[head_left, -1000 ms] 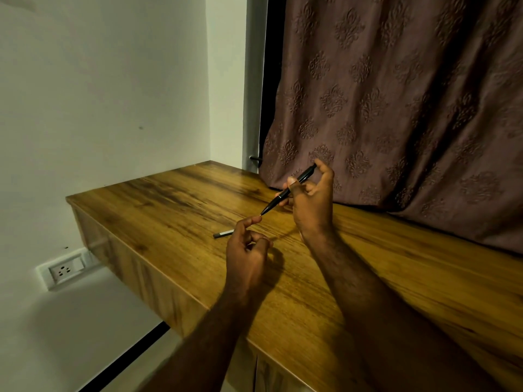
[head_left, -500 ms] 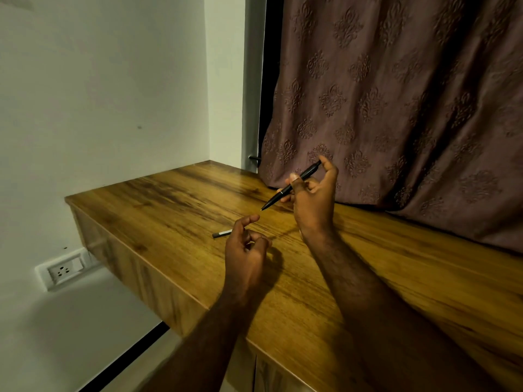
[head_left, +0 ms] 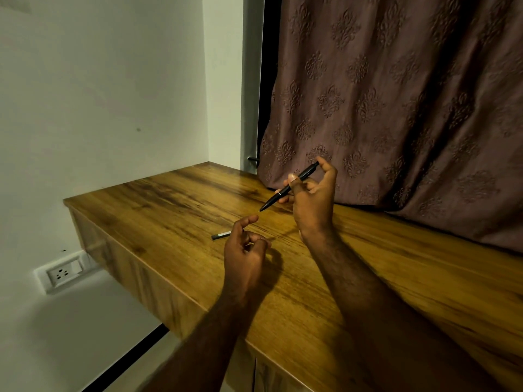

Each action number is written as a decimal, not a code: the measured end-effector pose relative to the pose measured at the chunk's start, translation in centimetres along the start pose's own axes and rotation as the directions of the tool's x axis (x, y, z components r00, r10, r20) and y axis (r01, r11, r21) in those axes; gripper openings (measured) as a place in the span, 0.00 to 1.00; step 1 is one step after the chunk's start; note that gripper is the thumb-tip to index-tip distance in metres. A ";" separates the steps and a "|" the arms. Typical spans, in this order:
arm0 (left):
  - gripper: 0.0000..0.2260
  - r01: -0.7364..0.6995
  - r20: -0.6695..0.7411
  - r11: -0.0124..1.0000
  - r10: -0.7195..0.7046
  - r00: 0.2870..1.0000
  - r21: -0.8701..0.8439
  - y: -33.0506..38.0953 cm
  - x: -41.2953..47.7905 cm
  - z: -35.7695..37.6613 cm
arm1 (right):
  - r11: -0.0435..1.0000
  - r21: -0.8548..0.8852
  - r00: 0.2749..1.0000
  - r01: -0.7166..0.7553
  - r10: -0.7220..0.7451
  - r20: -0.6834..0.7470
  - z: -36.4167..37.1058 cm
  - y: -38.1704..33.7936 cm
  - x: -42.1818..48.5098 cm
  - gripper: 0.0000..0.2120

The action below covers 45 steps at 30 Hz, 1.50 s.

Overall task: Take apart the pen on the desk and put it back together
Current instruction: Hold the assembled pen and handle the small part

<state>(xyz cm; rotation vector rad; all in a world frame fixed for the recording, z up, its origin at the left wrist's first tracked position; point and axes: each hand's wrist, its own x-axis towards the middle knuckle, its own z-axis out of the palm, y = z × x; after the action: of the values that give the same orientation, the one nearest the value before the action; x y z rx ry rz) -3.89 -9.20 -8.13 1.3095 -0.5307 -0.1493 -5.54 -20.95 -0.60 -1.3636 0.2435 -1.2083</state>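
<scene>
The brown patterned curtain (head_left: 396, 94) hangs behind the wooden desk (head_left: 396, 278), and a wall socket (head_left: 63, 273) sits low on the left. Above the desk, the right hand (head_left: 311, 205) grips the black pen (head_left: 288, 188) between thumb and fingers, tip slanting down toward the left hand (head_left: 243, 256). That hand hovers just below the tip with one finger out and the rest curled; I cannot tell whether it holds anything small. A short dark piece (head_left: 221, 235) lies on the desk just beyond it. The pen looks mostly whole, so if that piece belongs to it, I judge the job near its end, with one part left to fit. No brand, label or writing can be read anywhere.
</scene>
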 end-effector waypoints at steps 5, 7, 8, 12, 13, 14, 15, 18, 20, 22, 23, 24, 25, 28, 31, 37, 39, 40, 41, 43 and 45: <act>0.20 -0.012 -0.001 1.000 0.012 1.000 0.008 -0.2 0.1 0.0 | 1.000 -0.011 1.000 0.007 -0.007 0.016 -0.1 -0.2 -0.1 0.26; 0.20 -0.022 0.003 1.000 0.022 1.000 0.005 -0.2 0.1 0.1 | 1.000 -0.010 1.000 0.004 -0.003 0.014 -0.1 -0.2 -0.2 0.27; 0.21 -0.028 0.005 1.000 0.028 1.000 0.003 -0.3 0.1 0.1 | 1.000 -0.007 1.000 -0.001 0.001 0.015 -0.1 -0.2 -0.2 0.28; 0.21 -0.031 0.005 1.000 0.030 1.000 0.005 -0.4 0.1 0.0 | 1.000 -0.029 1.000 -0.008 0.009 0.023 0.0 -0.1 -0.1 0.31; 0.21 -0.023 0.006 1.000 0.023 1.000 -0.003 -0.4 0.1 0.0 | 0.999 -0.054 1.000 -0.001 0.002 0.021 0.0 -0.1 -0.2 0.29; 0.21 -0.018 0.007 1.000 0.018 1.000 -0.007 -0.4 0.1 0.0 | 0.997 -0.073 1.000 0.007 -0.006 0.016 -0.1 -0.1 -0.2 0.28; 0.21 -0.015 0.007 1.000 0.015 1.000 -0.005 -0.4 0.0 0.0 | 0.997 -0.080 1.000 0.013 -0.012 0.010 -0.1 -0.1 -0.2 0.26; 0.21 -0.016 0.009 1.000 0.016 1.000 -0.004 -0.4 0.0 0.0 | 0.998 -0.065 1.000 0.008 -0.008 0.006 -0.1 -0.1 -0.1 0.27; 0.21 -0.027 0.009 1.000 0.027 1.000 0.007 -0.4 0.1 0.0 | 0.998 -0.056 1.000 -0.009 0.010 0.007 0.0 -0.2 -0.1 0.30; 0.21 -0.032 0.009 0.999 0.032 0.999 0.015 -0.4 0.1 0.0 | 0.998 -0.061 1.000 -0.013 0.013 0.004 0.0 -0.2 -0.1 0.30; 0.21 -0.037 0.009 0.999 0.037 0.999 0.015 -0.4 0.2 0.0 | 0.998 -0.066 1.000 -0.009 0.009 0.000 -0.1 -0.2 -0.1 0.28; 0.21 -0.042 0.010 0.999 0.042 0.999 0.013 -0.4 0.3 0.0 | 0.998 -0.070 1.000 -0.008 0.007 -0.005 -0.1 -0.2 -0.1 0.27; 0.21 -0.045 0.009 0.999 0.045 0.999 0.014 -0.5 0.3 0.0 | 0.997 -0.071 1.000 -0.010 0.009 -0.008 -0.2 -0.2 -0.1 0.26; 0.21 -0.060 0.008 0.998 0.060 0.998 0.025 -0.7 0.5 0.0 | 0.997 -0.073 1.000 -0.013 0.014 0.012 -0.2 -0.3 -0.1 0.29; 0.22 -0.081 0.006 0.996 0.081 0.997 0.032 -0.8 0.6 -0.1 | 0.996 -0.091 0.999 -0.021 0.023 0.025 -0.1 -0.4 -0.1 0.31; 0.22 -0.087 0.017 0.996 0.087 0.996 0.026 -0.8 0.6 -0.1 | 0.996 -0.092 1.000 -0.023 0.024 0.006 -0.2 -0.1 0.1 0.29; 0.22 -0.088 0.020 0.996 0.087 0.996 0.026 -0.8 0.6 -0.1 | 0.995 -0.100 0.999 -0.029 0.030 0.017 -0.2 -0.1 0.1 0.30; 0.22 -0.087 0.023 0.996 0.086 0.996 0.025 -0.8 0.5 -0.1 | 0.993 -0.115 0.999 -0.025 0.027 0.019 -0.2 -0.1 0.1 0.28; 0.22 -0.083 0.024 0.996 0.082 0.996 0.017 -0.8 0.5 -0.1 | 0.992 -0.122 1.000 -0.018 0.021 0.020 -0.3 -0.1 0.0 0.27; 0.21 -0.074 0.032 0.997 0.074 0.997 -0.005 -0.8 0.4 -0.1 | 0.994 -0.110 1.000 -0.017 0.020 0.021 -0.3 -0.1 0.0 0.26; 0.21 -0.070 0.031 0.998 0.070 0.997 -0.012 -0.8 0.4 -0.1 | 0.995 -0.090 0.999 -0.038 0.041 0.030 -0.2 -0.1 0.1 0.27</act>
<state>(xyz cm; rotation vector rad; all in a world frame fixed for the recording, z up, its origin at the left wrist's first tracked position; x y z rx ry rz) -3.38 -9.47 -8.83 1.2781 -0.6008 -0.1149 -5.68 -21.13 -0.56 -1.4484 0.3035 -1.1533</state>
